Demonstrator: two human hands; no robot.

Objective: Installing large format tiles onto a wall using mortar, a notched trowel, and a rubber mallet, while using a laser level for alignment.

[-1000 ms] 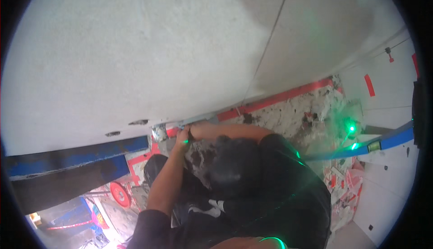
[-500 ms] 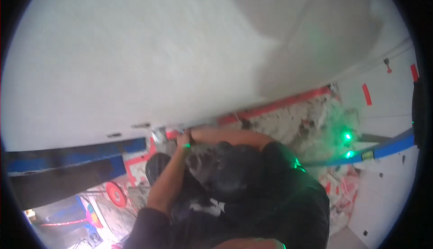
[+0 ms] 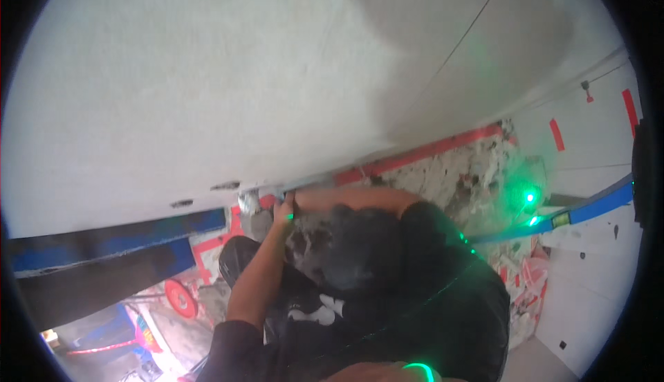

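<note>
My left hand (image 3: 280, 212) is down at the foot of a large pale wall (image 3: 207, 84), its fingers curled round something too small to make out. Close against it is my right hand (image 3: 290, 196), mostly hidden, with the forearm reaching in from the right. It too appears closed. A flat greyish strip (image 3: 315, 181) lies along the wall's bottom edge by the hands; whether they touch it is unclear. Left of the hands stands a shiny silvery object (image 3: 249, 202), above a grey block (image 3: 259, 224). A green light line crosses my left wrist.
Rough, debris-covered floor (image 3: 443, 181) with a red strip (image 3: 429, 152) runs along the wall. At right, bright green lights (image 3: 530, 197) glow near a blue bar with a yellowish vial (image 3: 560, 219). Blue-and-dark boards (image 3: 104, 243) and a red disc (image 3: 180, 299) are at left.
The view has shifted slightly and become sharper. Both hands stay together at the wall's foot, with little visible movement. A dark line on the wall now shows more clearly.
</note>
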